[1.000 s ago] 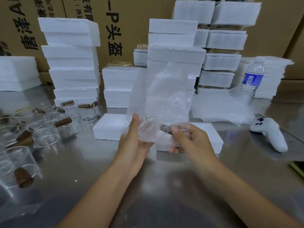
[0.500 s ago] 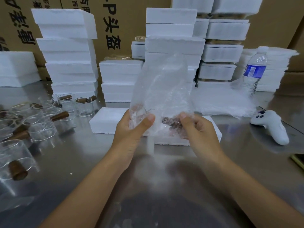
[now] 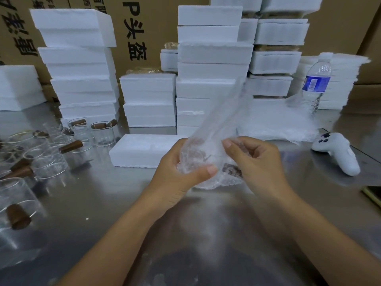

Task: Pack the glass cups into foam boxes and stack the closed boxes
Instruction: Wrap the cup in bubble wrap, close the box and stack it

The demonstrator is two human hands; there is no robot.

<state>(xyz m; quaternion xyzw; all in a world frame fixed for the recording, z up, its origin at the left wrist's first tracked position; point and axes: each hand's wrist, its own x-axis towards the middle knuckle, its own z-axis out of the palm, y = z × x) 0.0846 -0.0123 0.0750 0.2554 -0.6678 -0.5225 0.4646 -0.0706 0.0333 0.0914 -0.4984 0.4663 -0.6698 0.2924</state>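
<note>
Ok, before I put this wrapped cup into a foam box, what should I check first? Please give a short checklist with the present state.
1. Left hand grips the bubble-wrap bag: ok.
2. Right hand pinches the bag's other side: ok.
3. Wrapped cup sits in the bag's bottom, brown handle showing through: ok.
4. Bag top folded down: not ok, it stands up loose.
5. Foam box in front open to receive the cup: cannot tell, only its flat top shows.
6. Loose glass cups at the left lie apart from both hands: ok.
</note>
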